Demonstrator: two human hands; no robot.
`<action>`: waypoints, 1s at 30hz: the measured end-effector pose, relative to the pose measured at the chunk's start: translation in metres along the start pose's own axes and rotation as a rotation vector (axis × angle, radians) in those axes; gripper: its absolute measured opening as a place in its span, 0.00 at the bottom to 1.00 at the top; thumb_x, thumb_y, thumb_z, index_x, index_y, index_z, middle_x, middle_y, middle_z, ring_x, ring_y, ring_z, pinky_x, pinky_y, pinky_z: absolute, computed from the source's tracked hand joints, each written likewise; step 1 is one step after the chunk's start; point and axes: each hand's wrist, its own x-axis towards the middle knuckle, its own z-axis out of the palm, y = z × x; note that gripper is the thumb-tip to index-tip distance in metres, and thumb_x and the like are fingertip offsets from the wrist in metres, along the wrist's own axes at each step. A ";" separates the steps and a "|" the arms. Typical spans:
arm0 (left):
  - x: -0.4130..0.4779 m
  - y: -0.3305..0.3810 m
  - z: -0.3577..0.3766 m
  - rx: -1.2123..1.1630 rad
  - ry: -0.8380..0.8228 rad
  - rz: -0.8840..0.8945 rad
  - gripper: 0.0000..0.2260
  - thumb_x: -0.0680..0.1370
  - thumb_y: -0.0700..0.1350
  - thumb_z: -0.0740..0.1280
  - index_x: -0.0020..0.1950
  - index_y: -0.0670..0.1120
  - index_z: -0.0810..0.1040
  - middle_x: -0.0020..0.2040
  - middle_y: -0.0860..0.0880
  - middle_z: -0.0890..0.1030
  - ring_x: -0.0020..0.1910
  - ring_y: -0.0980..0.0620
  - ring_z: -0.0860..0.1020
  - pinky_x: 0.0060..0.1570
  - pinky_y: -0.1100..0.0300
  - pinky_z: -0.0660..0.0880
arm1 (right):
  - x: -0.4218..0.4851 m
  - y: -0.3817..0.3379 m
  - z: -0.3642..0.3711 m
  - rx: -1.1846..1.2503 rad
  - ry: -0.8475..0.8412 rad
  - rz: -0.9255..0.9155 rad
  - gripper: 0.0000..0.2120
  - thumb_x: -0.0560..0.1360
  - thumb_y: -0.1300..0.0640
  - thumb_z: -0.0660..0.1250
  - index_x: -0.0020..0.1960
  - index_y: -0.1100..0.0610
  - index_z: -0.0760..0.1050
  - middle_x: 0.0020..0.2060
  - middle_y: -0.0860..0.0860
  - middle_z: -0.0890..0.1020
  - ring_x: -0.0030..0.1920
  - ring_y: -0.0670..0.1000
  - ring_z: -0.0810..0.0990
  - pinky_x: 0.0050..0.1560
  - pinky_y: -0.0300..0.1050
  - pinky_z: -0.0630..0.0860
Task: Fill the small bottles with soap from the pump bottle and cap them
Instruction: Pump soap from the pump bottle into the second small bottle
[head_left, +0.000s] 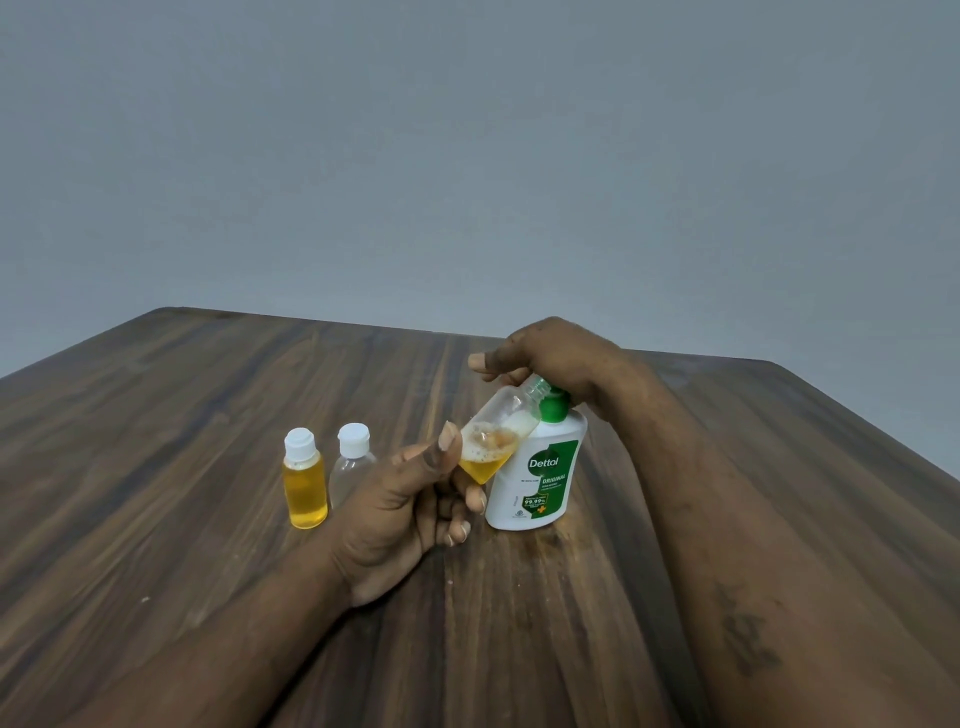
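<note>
My left hand (410, 499) pinches the base of a small clear bottle (498, 436), uncapped and tilted, its mouth up against the green pump nozzle. Yellow foamy soap fills its lower part. The white pump bottle (540, 473) with a green label stands upright on the table. My right hand (550, 358) rests on top of the green pump head, palm down; its fingers are partly hidden. Left of my left hand stand a capped small bottle full of yellow soap (305, 480) and a capped clear bottle (354, 460) that looks empty.
The wooden table (208, 415) ends at a far edge just behind the hands, with a plain grey wall beyond. Its right edge runs diagonally at the right of the view.
</note>
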 end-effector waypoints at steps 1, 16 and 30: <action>0.000 0.000 0.000 -0.002 0.003 0.000 0.24 0.63 0.68 0.79 0.41 0.48 0.85 0.38 0.44 0.80 0.31 0.51 0.74 0.30 0.61 0.74 | 0.000 0.001 0.000 0.020 -0.002 0.003 0.16 0.74 0.43 0.77 0.46 0.57 0.85 0.38 0.47 0.81 0.37 0.48 0.78 0.39 0.43 0.71; 0.000 0.001 0.001 0.016 -0.016 0.003 0.23 0.64 0.68 0.79 0.41 0.49 0.85 0.37 0.44 0.80 0.31 0.51 0.75 0.31 0.62 0.73 | 0.001 0.000 0.000 -0.003 0.017 -0.038 0.13 0.76 0.48 0.77 0.38 0.54 0.81 0.36 0.47 0.83 0.37 0.48 0.79 0.42 0.45 0.73; 0.000 0.001 0.000 0.002 -0.020 0.012 0.23 0.64 0.68 0.79 0.41 0.49 0.85 0.38 0.44 0.80 0.32 0.51 0.75 0.31 0.61 0.74 | -0.002 -0.006 -0.003 -0.021 0.064 -0.128 0.15 0.75 0.44 0.75 0.41 0.55 0.82 0.39 0.48 0.86 0.42 0.49 0.81 0.49 0.49 0.77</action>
